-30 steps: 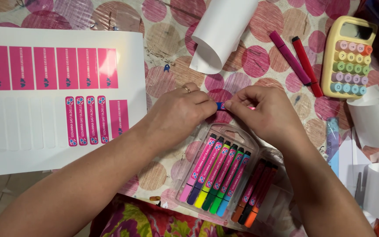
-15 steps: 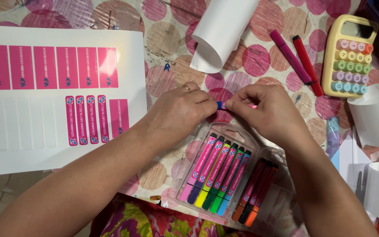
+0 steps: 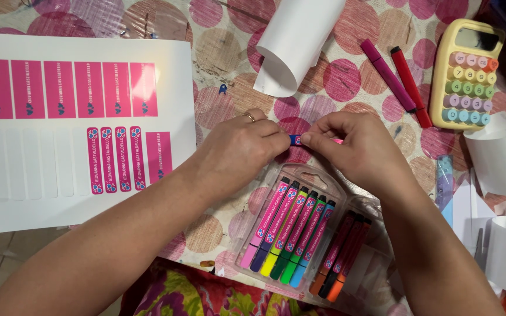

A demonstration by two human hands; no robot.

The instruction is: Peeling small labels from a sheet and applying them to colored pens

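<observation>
My left hand [image 3: 238, 149] and my right hand [image 3: 355, 149] meet fingertip to fingertip over the table, both pinching a blue marker [image 3: 296, 140] with a pink label around it; most of the marker is hidden by the fingers. Just below them lies a clear plastic tray [image 3: 332, 181] holding several coloured markers [image 3: 288, 234], each with a pink label. To the left is a white sticker sheet [image 3: 60, 193] with pink labels [image 3: 115, 159], some peeled away.
A curled white backing sheet [image 3: 297, 41] lies at the top. A pink marker [image 3: 387, 75] and a red marker [image 3: 411, 85] rest next to a yellow calculator [image 3: 469, 73] at the right. More curled white paper [image 3: 502, 161] sits at the right edge. The tablecloth has pink dots.
</observation>
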